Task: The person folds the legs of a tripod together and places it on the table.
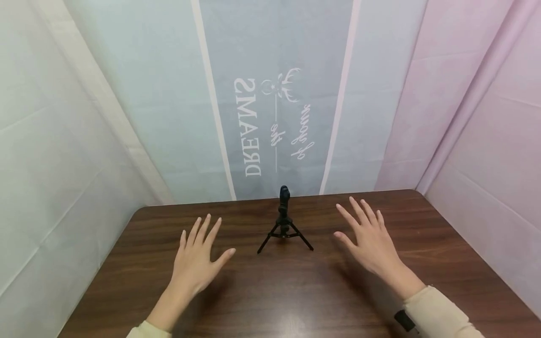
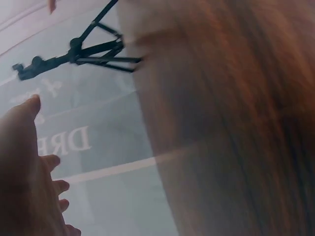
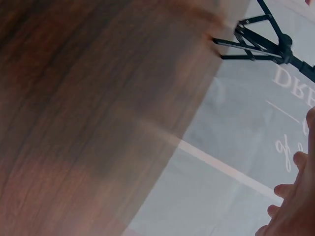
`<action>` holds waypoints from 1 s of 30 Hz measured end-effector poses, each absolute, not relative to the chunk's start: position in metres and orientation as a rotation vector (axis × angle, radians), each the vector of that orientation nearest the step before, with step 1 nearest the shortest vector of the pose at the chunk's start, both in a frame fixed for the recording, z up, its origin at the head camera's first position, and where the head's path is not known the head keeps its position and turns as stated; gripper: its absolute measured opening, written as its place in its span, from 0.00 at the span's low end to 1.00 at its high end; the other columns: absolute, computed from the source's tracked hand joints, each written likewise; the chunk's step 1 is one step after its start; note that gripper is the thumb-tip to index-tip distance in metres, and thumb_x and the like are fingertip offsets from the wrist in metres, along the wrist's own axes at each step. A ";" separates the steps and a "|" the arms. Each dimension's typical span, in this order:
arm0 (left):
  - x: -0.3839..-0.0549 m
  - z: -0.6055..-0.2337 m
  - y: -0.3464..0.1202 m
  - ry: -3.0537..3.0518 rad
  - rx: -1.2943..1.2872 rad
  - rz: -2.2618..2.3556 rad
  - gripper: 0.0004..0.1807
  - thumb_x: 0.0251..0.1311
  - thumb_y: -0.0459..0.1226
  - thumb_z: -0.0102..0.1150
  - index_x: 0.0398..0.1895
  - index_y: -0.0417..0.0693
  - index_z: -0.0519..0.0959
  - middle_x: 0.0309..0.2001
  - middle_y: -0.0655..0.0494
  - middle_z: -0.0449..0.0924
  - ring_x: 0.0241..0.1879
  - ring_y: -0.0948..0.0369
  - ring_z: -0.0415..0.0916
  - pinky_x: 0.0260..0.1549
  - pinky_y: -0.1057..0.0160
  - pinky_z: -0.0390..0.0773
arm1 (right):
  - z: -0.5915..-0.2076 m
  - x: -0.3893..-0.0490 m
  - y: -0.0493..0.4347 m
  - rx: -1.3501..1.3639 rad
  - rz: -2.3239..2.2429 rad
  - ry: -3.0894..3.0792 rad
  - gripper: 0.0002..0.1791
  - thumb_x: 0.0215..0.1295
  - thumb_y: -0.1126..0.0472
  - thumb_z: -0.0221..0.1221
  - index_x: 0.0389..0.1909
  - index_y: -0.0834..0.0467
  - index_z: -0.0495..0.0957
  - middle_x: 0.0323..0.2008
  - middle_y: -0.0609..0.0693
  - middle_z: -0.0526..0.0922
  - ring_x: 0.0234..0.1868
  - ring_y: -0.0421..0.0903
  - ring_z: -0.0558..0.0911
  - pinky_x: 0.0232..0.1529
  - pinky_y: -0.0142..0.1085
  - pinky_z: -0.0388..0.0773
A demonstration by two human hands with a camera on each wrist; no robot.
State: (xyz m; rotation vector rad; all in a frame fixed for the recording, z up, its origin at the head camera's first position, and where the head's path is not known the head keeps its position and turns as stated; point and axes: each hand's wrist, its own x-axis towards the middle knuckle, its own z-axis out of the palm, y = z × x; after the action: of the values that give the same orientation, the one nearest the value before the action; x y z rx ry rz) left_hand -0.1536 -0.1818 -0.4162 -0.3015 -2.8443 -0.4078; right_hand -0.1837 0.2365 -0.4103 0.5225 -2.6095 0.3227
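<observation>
A small black tripod (image 1: 284,220) stands upright on its spread legs near the far edge of the dark wooden table (image 1: 270,286). To its left, my left hand (image 1: 196,263) is held over the table with fingers spread and the thumb pointing toward the tripod. My right hand (image 1: 372,244) mirrors it on the other side, its fingers also straight and apart. Both hands hold nothing, and each has a gap between it and the tripod. The left wrist view shows the tripod (image 2: 76,51) beyond the left thumb; the right wrist view shows its legs (image 3: 251,46) and part of its stem.
A grey-blue cloth (image 1: 279,42) with mirrored white lettering hangs right behind the table's far edge. Pale cloth walls (image 1: 50,155) close in the left side, and pinkish-white cloth (image 1: 494,155) the right. A black strap-like piece (image 1: 404,320) shows beneath the right sleeve.
</observation>
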 end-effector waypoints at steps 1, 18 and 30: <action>-0.154 -0.416 -0.182 -2.844 -0.312 -0.410 0.47 0.64 0.68 0.48 0.80 0.62 0.48 0.79 0.51 0.42 0.78 0.48 0.36 0.71 0.37 0.37 | -0.411 -0.185 0.237 0.536 0.333 -2.606 0.38 0.71 0.40 0.54 0.78 0.42 0.54 0.78 0.55 0.49 0.77 0.60 0.47 0.70 0.65 0.43; -0.163 -0.408 -0.179 -2.790 -0.530 -0.497 0.41 0.68 0.63 0.48 0.80 0.67 0.49 0.79 0.60 0.46 0.77 0.55 0.40 0.71 0.41 0.48 | -0.416 -0.191 0.240 0.698 0.423 -2.585 0.39 0.70 0.46 0.59 0.78 0.44 0.56 0.77 0.51 0.53 0.77 0.57 0.50 0.73 0.59 0.41; -0.179 -0.390 -0.168 -2.759 -0.692 -0.674 0.36 0.70 0.61 0.48 0.78 0.72 0.52 0.78 0.68 0.45 0.77 0.57 0.43 0.64 0.33 0.59 | -0.411 -0.194 0.235 0.779 0.478 -2.600 0.38 0.70 0.46 0.59 0.78 0.45 0.56 0.77 0.49 0.54 0.76 0.55 0.53 0.74 0.54 0.46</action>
State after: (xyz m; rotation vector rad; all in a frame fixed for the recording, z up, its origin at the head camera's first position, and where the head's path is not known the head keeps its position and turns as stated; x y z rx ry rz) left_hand -0.1792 -0.1680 -0.3895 -0.6918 -2.7591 -0.6743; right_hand -0.1938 0.2352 -0.4109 0.7787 -2.5997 0.4776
